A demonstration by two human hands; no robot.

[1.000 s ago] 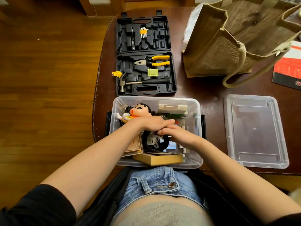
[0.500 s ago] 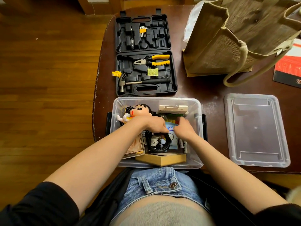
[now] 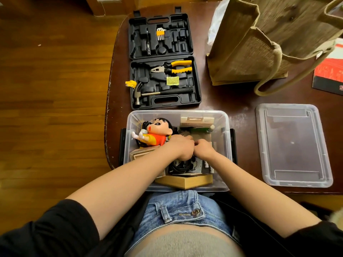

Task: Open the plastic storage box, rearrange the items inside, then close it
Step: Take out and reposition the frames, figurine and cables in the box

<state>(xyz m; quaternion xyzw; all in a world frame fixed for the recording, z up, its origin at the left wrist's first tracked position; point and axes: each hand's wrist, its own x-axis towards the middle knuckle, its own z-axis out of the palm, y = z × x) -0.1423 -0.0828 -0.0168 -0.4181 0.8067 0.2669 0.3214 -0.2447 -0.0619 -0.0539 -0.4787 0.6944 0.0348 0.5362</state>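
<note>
The dark wooden table (image 3: 232, 101) carries everything: a big woven bag (image 3: 269, 43) at the far right, an open black tool case (image 3: 163, 60) with pliers and a hammer at the far middle, and, nearest the person, the clear plastic storage box (image 3: 225, 138), standing open at the table's front edge. Its lid (image 3: 293, 145) lies flat on the table just to the right of it, well apart from the hands. Inside the box a cartoon doll (image 3: 156, 132) lies at the far left, a pale flat carton (image 3: 197, 121) at the far wall, a coil of black cable (image 3: 181, 166) in the middle and a wooden box (image 3: 185, 180) against the near wall. Both hands are down in the middle of the box, touching each other: the left hand (image 3: 182, 147) is curled, knuckles up, beside the doll, and the right hand (image 3: 203, 149) is closed into a loose fist; whether either holds anything cannot be told, since the fingertips are hidden. To do this step well, the person should probably lay flat things low and keep the doll and cable below the rim, so the lid can seat. Compared with half a second ago, the right hand has drawn in leftward to meet the left, and the blue packet seen between them is now covered.
</note>
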